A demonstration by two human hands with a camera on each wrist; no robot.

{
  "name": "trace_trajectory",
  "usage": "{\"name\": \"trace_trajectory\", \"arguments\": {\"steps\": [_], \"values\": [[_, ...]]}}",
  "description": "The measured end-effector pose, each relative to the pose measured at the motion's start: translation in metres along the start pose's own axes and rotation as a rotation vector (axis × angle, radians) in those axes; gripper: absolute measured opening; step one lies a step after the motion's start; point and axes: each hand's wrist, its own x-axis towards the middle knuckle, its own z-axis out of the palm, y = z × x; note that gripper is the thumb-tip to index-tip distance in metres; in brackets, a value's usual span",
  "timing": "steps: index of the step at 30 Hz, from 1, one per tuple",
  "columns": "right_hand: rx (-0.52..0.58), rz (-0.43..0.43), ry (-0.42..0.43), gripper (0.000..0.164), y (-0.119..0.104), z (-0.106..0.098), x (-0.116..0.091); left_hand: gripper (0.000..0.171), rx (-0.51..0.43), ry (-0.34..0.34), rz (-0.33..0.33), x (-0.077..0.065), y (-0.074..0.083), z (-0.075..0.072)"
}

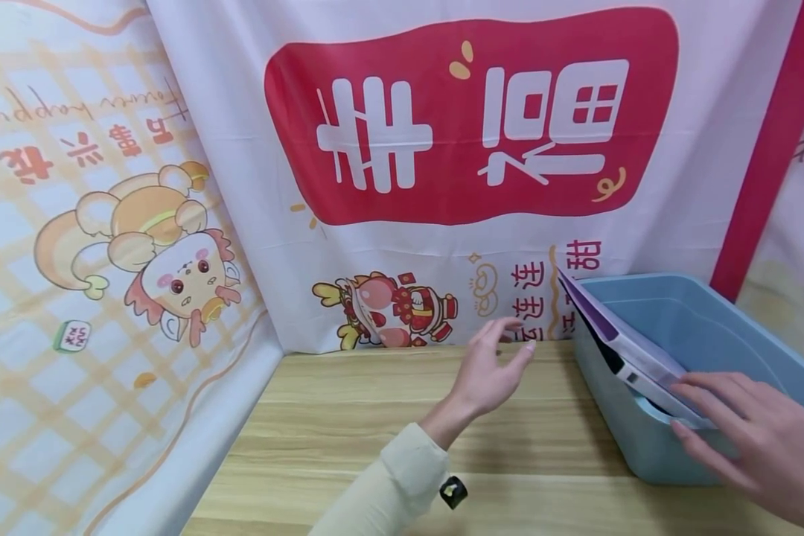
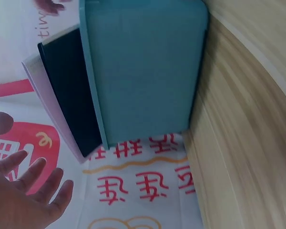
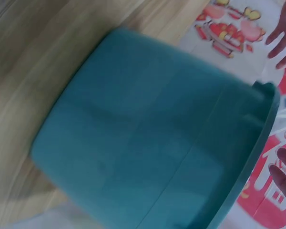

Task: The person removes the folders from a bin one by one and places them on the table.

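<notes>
A blue-grey plastic bin (image 1: 619,439) stands at the right of the table. Two flat binders, one lilac and white (image 1: 646,357) and one with a black face (image 2: 69,90), lean slantwise over its near left rim, their upper ends sticking out. My right hand (image 1: 757,435) is over the near rim, fingers extended with the tips at the lower end of the lilac and white binder and the thumb apart. Left of the bin, my left hand (image 1: 489,368) hovers above the table, fingers spread and loosely bent, holding nothing.
The wood-grain table (image 1: 348,424) runs up to a white printed cloth (image 1: 455,246) hung at the back. Another printed cloth (image 1: 107,298) closes off the left side. A small black object (image 1: 453,492) shows beside my left sleeve.
</notes>
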Motion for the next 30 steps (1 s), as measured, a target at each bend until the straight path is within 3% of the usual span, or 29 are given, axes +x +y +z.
{"name": "trace_trajectory", "arguments": {"steps": [4, 19, 30], "values": [[-0.02, 0.044, -0.037, 0.069, 0.013, 0.002, -0.011, 0.044, -0.079, -0.014, -0.003, 0.005, 0.008, 0.009], [-0.082, 0.239, -0.26, 0.081, 0.042, 0.013, -0.037, 0.038, -0.245, -0.04, -0.065, 0.018, 0.023, 0.034], [-0.086, 0.294, -0.282, 0.08, 0.055, 0.022, -0.049, 0.048, -0.29, -0.083, -0.156, 0.022, 0.03, 0.046]]}}
